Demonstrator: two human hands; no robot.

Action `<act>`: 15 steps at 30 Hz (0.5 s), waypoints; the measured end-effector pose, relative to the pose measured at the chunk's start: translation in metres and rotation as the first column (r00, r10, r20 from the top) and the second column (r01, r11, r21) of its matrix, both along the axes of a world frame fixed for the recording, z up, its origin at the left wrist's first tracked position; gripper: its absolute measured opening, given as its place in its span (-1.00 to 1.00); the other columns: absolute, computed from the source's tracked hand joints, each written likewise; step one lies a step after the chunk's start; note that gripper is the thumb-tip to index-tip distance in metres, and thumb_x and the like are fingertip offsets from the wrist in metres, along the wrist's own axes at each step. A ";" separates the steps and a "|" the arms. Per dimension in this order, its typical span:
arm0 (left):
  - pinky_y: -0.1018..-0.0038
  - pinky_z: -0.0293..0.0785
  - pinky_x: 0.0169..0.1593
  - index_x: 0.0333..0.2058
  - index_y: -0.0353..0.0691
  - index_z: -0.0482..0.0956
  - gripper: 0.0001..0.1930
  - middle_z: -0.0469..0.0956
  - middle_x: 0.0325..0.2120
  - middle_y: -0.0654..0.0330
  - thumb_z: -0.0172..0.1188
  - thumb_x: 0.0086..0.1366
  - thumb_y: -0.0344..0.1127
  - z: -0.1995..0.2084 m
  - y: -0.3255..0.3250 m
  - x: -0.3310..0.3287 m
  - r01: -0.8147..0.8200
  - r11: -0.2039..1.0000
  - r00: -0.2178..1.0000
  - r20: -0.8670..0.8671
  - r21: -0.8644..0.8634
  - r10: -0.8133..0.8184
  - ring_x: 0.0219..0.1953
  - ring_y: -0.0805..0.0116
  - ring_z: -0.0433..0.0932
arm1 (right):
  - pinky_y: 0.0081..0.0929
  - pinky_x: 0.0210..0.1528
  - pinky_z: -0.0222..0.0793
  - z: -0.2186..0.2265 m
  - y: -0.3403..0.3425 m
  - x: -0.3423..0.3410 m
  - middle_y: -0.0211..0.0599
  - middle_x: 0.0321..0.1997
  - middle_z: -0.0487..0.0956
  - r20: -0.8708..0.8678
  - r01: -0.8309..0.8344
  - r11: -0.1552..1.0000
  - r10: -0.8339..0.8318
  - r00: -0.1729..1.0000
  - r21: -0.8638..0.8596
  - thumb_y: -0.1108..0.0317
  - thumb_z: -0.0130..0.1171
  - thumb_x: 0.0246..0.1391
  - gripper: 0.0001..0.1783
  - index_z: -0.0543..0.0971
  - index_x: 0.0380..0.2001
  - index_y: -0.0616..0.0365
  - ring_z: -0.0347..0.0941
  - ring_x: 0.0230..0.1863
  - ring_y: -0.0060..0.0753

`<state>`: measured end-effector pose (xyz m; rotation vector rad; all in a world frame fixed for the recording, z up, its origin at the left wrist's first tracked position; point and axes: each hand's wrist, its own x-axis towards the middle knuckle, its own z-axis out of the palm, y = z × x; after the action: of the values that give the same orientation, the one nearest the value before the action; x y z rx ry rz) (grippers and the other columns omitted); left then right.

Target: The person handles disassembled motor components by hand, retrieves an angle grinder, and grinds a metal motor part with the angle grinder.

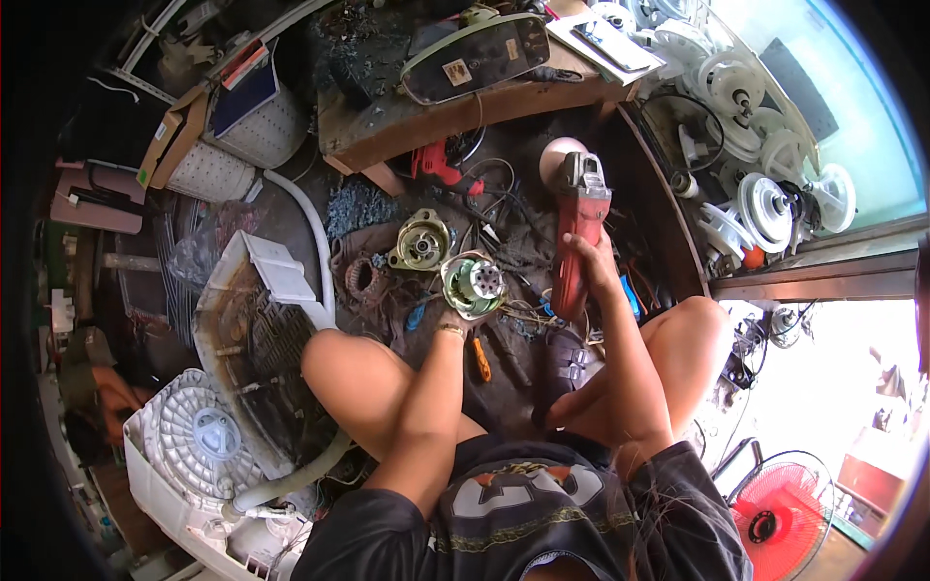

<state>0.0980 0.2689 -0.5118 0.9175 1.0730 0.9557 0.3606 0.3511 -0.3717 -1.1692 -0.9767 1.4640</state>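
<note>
Facing table edge [407, 140] | left hand [457, 318]: motor part [475, 282] | clear of right hand's [595, 261] grinder [584, 211]

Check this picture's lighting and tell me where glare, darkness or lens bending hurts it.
Head view: glare whites out the opening above the red fan; its left edge falls into darkness; straight edges bow near its rim; the red grinder is readable.

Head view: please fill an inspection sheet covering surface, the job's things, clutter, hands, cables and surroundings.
Surface: dark, cluttered floor.
Job's things: round, silvery metal motor part; long red angle grinder.
Clutter: round, silvery metal housing; orange-handled tool; red power drill.
Hands: left hand holds the motor part; right hand grips the grinder.
Cables: thin, tangled wires near the grinder.
Surroundings: brown wooden bench; round red fan; white plastic pulleys.
</note>
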 end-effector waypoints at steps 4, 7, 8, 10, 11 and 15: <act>0.03 0.57 0.01 0.09 0.04 0.53 -0.45 0.58 0.05 0.22 -0.18 0.38 0.24 0.000 -0.004 -0.022 0.021 0.853 0.585 0.698 -0.521 0.412 0.06 0.16 0.54 | -0.41 -0.19 0.49 0.003 -0.003 -0.017 -0.33 -0.21 0.55 -0.045 -0.077 0.997 0.077 0.996 -0.004 0.28 0.39 -0.07 -0.43 0.45 0.02 0.17 0.52 -0.26 -0.45; 0.00 0.55 0.07 0.12 0.01 0.52 -0.45 0.57 0.08 0.15 -0.19 0.42 0.21 0.011 0.009 -0.022 -0.085 0.895 0.460 0.780 -0.438 0.425 0.10 0.06 0.53 | -0.41 -0.17 0.49 0.002 -0.007 -0.016 -0.33 -0.19 0.56 -0.076 -0.083 0.996 0.080 0.994 -0.038 0.29 0.39 -0.06 -0.44 0.45 0.03 0.16 0.52 -0.25 -0.46; -0.01 0.54 0.09 0.13 -0.02 0.52 -0.45 0.56 0.09 0.12 -0.18 0.42 0.19 0.017 0.016 -0.032 -0.194 0.888 0.470 0.755 -0.417 0.457 0.11 0.02 0.53 | -0.42 -0.16 0.49 0.003 -0.010 -0.019 -0.34 -0.19 0.56 -0.063 -0.089 0.996 0.088 0.994 -0.027 0.29 0.39 -0.06 -0.44 0.45 0.03 0.16 0.52 -0.24 -0.46; 0.08 0.51 0.16 0.09 -0.12 0.55 -0.52 0.60 0.02 0.13 -0.19 0.48 0.02 0.037 0.033 -0.056 -0.331 0.831 0.495 0.668 -0.446 0.556 0.05 0.06 0.58 | -0.42 -0.15 0.48 -0.004 -0.013 -0.018 -0.35 -0.19 0.56 -0.050 -0.090 0.996 0.090 0.995 -0.008 0.29 0.39 -0.06 -0.44 0.45 0.03 0.16 0.52 -0.23 -0.46; 0.06 0.52 0.15 0.11 -0.13 0.54 -0.49 0.60 0.03 0.11 -0.18 0.46 0.06 0.049 0.040 -0.082 -0.392 0.851 0.558 0.646 -0.349 0.521 0.06 0.06 0.58 | -0.41 -0.16 0.49 -0.009 -0.014 -0.023 -0.34 -0.19 0.56 -0.062 -0.119 0.993 0.117 0.991 -0.023 0.29 0.40 -0.07 -0.43 0.45 0.03 0.16 0.52 -0.23 -0.45; 0.31 0.54 -0.11 -0.14 -0.25 0.61 -0.67 0.63 -0.18 0.10 0.04 0.30 -0.15 0.104 0.080 -0.113 -0.462 0.881 0.868 -0.258 -0.104 0.424 -0.18 0.27 0.61 | -0.41 -0.15 0.48 -0.013 -0.021 -0.008 -0.31 -0.18 0.57 -0.045 -0.109 0.989 0.104 0.994 -0.104 0.27 0.42 -0.10 -0.38 0.46 0.06 0.18 0.51 -0.24 -0.44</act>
<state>-0.0149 0.3490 -0.4076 0.6625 1.5842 1.1356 0.3524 0.3303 -0.3850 -1.1746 -0.9565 1.6354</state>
